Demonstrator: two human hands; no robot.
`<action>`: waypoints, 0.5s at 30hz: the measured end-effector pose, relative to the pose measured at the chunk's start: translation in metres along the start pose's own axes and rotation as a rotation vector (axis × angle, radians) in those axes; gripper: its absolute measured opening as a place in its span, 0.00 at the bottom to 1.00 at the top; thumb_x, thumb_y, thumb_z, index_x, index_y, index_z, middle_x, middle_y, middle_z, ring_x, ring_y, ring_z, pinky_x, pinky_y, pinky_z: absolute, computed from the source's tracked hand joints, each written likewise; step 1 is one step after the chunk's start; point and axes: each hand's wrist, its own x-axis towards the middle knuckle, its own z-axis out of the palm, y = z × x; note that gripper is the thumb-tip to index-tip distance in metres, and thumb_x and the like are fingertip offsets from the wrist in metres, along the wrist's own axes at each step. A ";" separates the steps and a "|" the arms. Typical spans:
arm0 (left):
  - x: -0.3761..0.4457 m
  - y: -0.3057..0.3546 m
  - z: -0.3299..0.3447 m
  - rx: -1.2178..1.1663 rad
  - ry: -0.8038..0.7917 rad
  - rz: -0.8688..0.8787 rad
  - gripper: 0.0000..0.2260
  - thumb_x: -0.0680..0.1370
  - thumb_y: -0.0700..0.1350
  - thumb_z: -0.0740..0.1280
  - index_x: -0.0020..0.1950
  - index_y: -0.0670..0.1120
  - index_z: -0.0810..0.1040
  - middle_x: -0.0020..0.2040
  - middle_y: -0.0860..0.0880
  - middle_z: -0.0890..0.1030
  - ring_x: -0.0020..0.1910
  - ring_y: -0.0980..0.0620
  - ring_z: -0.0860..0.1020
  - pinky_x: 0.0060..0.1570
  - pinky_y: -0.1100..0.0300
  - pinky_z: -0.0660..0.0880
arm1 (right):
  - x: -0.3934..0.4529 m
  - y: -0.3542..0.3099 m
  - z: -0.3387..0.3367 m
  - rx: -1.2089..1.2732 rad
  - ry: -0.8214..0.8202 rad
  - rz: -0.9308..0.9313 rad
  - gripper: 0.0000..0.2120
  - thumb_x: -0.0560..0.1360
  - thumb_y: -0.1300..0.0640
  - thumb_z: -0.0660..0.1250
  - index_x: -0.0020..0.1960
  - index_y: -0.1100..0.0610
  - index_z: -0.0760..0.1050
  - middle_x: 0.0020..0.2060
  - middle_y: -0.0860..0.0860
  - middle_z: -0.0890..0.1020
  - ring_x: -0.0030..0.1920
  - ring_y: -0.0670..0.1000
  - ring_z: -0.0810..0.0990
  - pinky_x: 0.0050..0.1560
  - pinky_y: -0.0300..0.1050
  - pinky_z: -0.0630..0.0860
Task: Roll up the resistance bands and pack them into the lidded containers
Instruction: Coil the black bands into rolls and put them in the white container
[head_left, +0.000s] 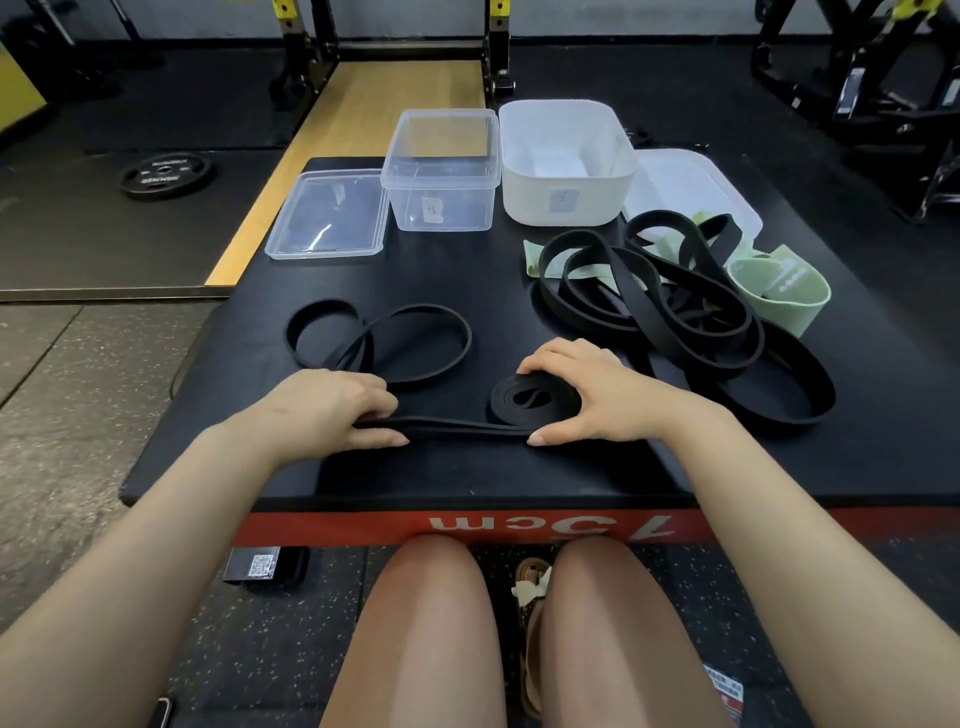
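My right hand gripped the half-rolled black band on the tabletop, in front of the clear box. My left hand pinched the band's loose tail flat, left of the roll.

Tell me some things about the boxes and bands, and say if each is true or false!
1. Both boxes are open. True: the clear box and the white box have no lids on.
2. The right hand holds a rolled coil. True.
3. The clear box is full of bands. False: it is empty.
4. The green bands lie left of the boxes. False: they lie on the right.
5. The left hand is empty. False: it grips the black band.
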 end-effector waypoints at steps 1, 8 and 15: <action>-0.001 0.003 0.001 0.018 0.017 -0.008 0.31 0.62 0.78 0.35 0.32 0.54 0.61 0.35 0.54 0.67 0.34 0.55 0.70 0.28 0.67 0.60 | 0.000 0.000 0.000 0.000 -0.001 0.000 0.31 0.68 0.40 0.72 0.66 0.48 0.66 0.60 0.41 0.67 0.60 0.45 0.63 0.65 0.46 0.59; 0.017 0.038 -0.005 -0.271 0.010 -0.098 0.10 0.78 0.58 0.58 0.48 0.53 0.73 0.44 0.56 0.73 0.41 0.57 0.73 0.41 0.60 0.68 | 0.000 -0.002 0.000 0.003 -0.004 0.009 0.31 0.68 0.40 0.72 0.67 0.48 0.66 0.60 0.41 0.67 0.60 0.44 0.63 0.67 0.47 0.58; 0.059 0.071 0.006 -0.715 0.117 -0.232 0.12 0.75 0.51 0.68 0.57 0.51 0.76 0.39 0.58 0.75 0.36 0.61 0.73 0.41 0.67 0.69 | 0.000 -0.002 -0.001 -0.010 0.004 -0.004 0.33 0.68 0.40 0.72 0.68 0.48 0.66 0.60 0.41 0.68 0.60 0.44 0.63 0.66 0.46 0.58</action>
